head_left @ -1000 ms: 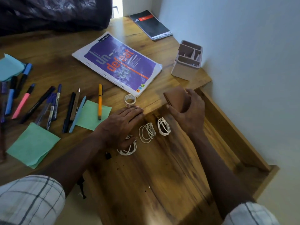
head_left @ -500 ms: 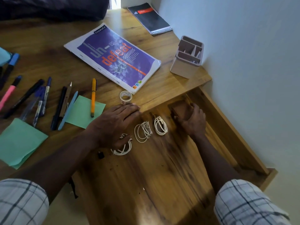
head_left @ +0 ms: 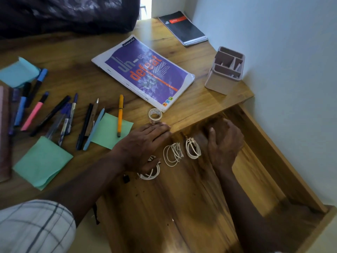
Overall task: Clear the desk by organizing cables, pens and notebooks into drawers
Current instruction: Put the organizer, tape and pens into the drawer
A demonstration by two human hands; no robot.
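The wooden drawer [head_left: 273, 154] stands pulled out below the desk edge. On its floor lie three coiled white cables [head_left: 193, 148], [head_left: 173, 154], [head_left: 149, 173]. My right hand [head_left: 226, 145] reaches into the drawer's back corner, fingers curled round a blurred brown case [head_left: 217, 123] that sits half under the desk top. My left hand [head_left: 144, 145] lies flat on the desk edge, partly covering the left cable. A purple notebook [head_left: 144, 73], a black spiral notebook [head_left: 184, 28], an orange pen [head_left: 120, 114] and several other pens [head_left: 67, 114] lie on the desk.
A beige desk organizer [head_left: 226, 70] stands at the desk's right corner by the wall. A tape roll [head_left: 155, 115] sits just beyond my left fingertips. Green sticky notes [head_left: 42, 161], [head_left: 111, 132] and a blue one [head_left: 18, 72] lie among the pens. A dark bag [head_left: 63, 13] fills the back.
My right hand has carried the brown case down from above the desk edge into the drawer's back corner. My left hand has stayed on the desk edge.
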